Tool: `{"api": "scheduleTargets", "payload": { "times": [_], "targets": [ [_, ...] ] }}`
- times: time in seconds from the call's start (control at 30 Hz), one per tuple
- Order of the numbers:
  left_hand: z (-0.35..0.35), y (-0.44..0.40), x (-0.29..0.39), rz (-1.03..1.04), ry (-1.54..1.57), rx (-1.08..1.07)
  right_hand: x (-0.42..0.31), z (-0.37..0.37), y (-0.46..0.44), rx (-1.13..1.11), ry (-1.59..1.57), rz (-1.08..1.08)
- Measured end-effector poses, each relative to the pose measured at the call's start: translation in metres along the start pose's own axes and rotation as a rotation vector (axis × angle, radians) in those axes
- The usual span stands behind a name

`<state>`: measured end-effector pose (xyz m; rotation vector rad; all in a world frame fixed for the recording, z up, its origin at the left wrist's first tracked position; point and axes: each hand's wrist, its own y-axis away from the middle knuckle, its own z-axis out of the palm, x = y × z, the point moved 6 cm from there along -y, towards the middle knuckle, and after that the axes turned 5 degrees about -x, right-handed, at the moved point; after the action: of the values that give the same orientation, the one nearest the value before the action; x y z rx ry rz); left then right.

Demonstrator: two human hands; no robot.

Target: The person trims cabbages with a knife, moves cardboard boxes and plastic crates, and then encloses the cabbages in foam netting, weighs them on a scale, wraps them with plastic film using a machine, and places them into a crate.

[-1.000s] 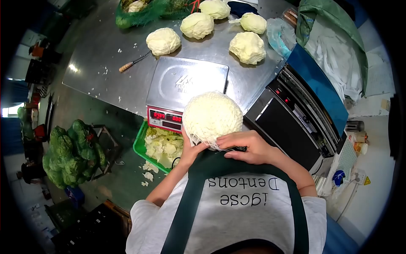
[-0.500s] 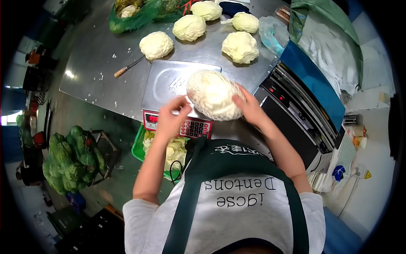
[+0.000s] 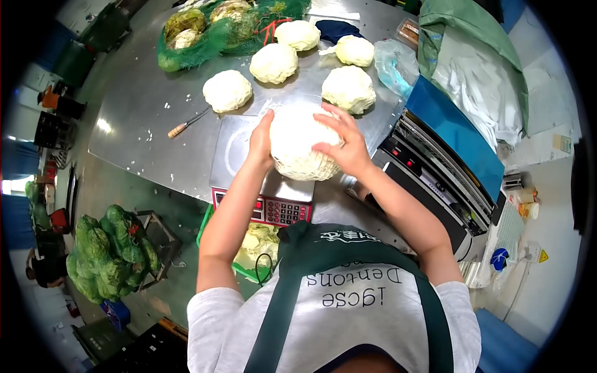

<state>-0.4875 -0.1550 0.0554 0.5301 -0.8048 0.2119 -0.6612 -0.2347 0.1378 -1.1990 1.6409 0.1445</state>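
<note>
A pale, trimmed cabbage (image 3: pixel 297 140) in a white foam net is held above the right part of a weighing scale (image 3: pixel 285 211). My left hand (image 3: pixel 262 140) presses against its left side. On the other side my right hand (image 3: pixel 348 142) grips it, with fingers spread over the top right. The net shows most clearly along the cabbage's lower edge. Under it, the scale's metal plate is partly covered, and the red keypad faces me. Several bare cabbages (image 3: pixel 227 91) lie on the metal table (image 3: pixel 149 118) beyond the scale.
A knife (image 3: pixel 186 123) lies left of the scale. At right stands a sealing machine (image 3: pixel 435 168) with a blue cover, below a green sack of white nets (image 3: pixel 479 81). A green net bag (image 3: pixel 211 37) lies at the back. A green crate (image 3: pixel 245 271) with leaves stands below the table's edge.
My left hand has moved up and right onto the netted cabbage. The cabbage has turned and shifted slightly left, and my right hand now reaches over its top.
</note>
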Motion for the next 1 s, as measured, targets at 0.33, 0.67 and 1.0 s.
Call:
{"api": "scheduleTargets", "payload": {
  "times": [0.33,0.67,1.0],
  "targets": [
    [-0.037,0.036,0.028,0.573,-1.204,0.120,0.034,0.051,-0.036,0.031,0.132,-0.166],
    [0.009,0.022,0.078,0.291,-1.050,-0.526,0.017,0.051,-0.081,-0.500,-0.574,0.294],
    [-0.071,-0.071,0.071,0.446,-1.160,0.049,0.126,0.053,-0.070,-0.035,-0.080,0.277]
  ]
}}
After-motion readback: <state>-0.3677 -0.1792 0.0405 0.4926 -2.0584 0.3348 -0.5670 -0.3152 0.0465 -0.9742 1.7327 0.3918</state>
